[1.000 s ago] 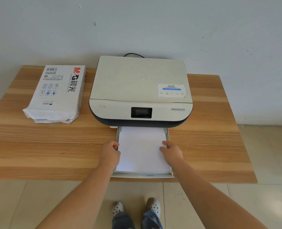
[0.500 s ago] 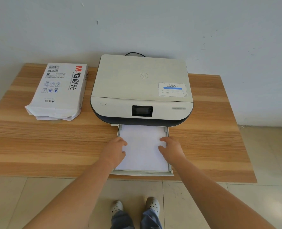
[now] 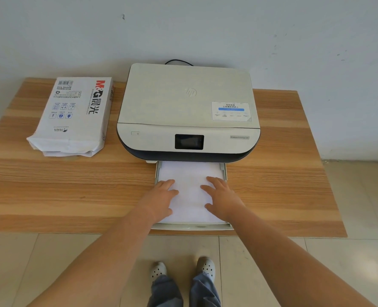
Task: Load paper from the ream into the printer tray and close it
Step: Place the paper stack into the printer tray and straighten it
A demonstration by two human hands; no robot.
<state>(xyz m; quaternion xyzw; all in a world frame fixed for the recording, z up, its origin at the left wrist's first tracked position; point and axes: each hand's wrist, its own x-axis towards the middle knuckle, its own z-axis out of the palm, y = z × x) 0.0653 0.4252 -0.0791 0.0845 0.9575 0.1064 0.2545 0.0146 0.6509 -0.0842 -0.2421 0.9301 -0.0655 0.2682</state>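
Observation:
A beige printer (image 3: 188,107) with a dark front screen stands on the wooden table (image 3: 73,185). Its paper tray (image 3: 192,227) is pulled out toward me and holds a stack of white paper (image 3: 191,173). My left hand (image 3: 160,199) lies flat on the left part of the stack with its fingers straight. My right hand (image 3: 222,199) lies flat on the right part in the same way. The opened white paper ream (image 3: 75,116) lies on the table to the left of the printer.
The table stands against a pale wall, and a black cable (image 3: 179,62) runs behind the printer. The tray's front edge reaches the table's near edge. Tiled floor and my shoes (image 3: 181,269) show below.
Both hands have moved from the tray's side edges inward onto the paper and now lie flat on it. The tray sits slightly further in toward the printer.

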